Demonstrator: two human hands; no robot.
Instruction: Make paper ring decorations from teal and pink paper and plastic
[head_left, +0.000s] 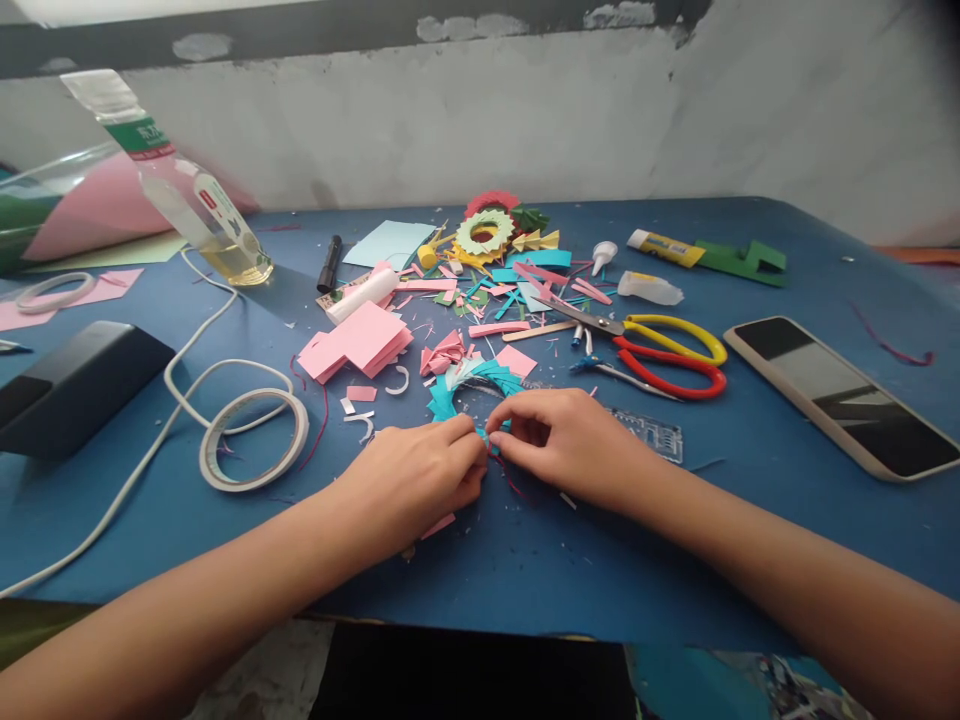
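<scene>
A ring of folded blue paper (444,396) lies at the middle of the blue table, with both hands at its near edge. My left hand (427,475) is closed, its fingers pressed together at the ring's lower left. My right hand (562,435) pinches at the ring's lower right, thumb and index finger close together. A thin dark red thread (511,482) shows just below the fingertips. Folded pink paper (444,353) sits right behind the ring. The exact grip of the fingers is partly hidden.
Red-and-yellow scissors (667,350) and a phone (847,390) lie to the right. On the left are a tape roll (212,462), a white cable (142,465), a black box (86,385) and a tilted bottle (202,215). Paper scraps and finished rings (485,232) lie behind.
</scene>
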